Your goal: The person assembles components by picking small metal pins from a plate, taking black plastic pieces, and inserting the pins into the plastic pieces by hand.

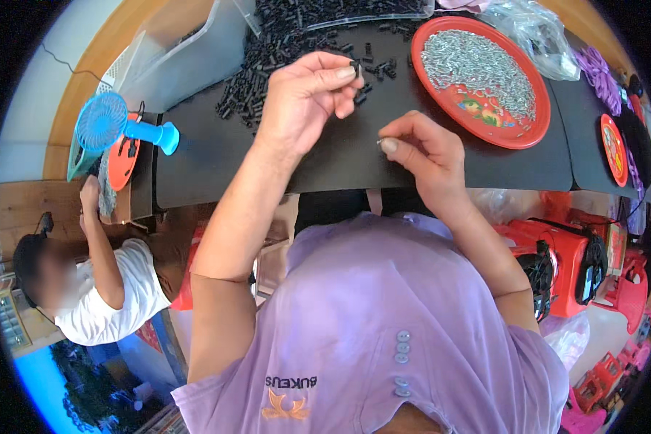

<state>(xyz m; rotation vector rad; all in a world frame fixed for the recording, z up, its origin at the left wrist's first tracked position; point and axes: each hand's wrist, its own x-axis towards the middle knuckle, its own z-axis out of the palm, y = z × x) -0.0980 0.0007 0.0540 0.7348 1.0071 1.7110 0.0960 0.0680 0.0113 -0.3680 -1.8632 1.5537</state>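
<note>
Left hand (302,94) pinched a small black plastic piece (355,69), right hand (421,153) pinched a small metal screw (378,142); we held both raised, tips facing, above the black table (340,155).

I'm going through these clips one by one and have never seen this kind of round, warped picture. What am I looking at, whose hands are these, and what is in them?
There is no machine here. A person wears a wide fisheye camera on the head, looking down, so edges bend and their own purple shirt fills the bottom. The left hand pinches a small black plastic piece; the right hand pinches a tiny metal part, too small to identify. On the black table lie a heap of black pieces and a red plate of small silvery metal parts. A blue handheld fan stands at the left, near another person in a white shirt.
</note>
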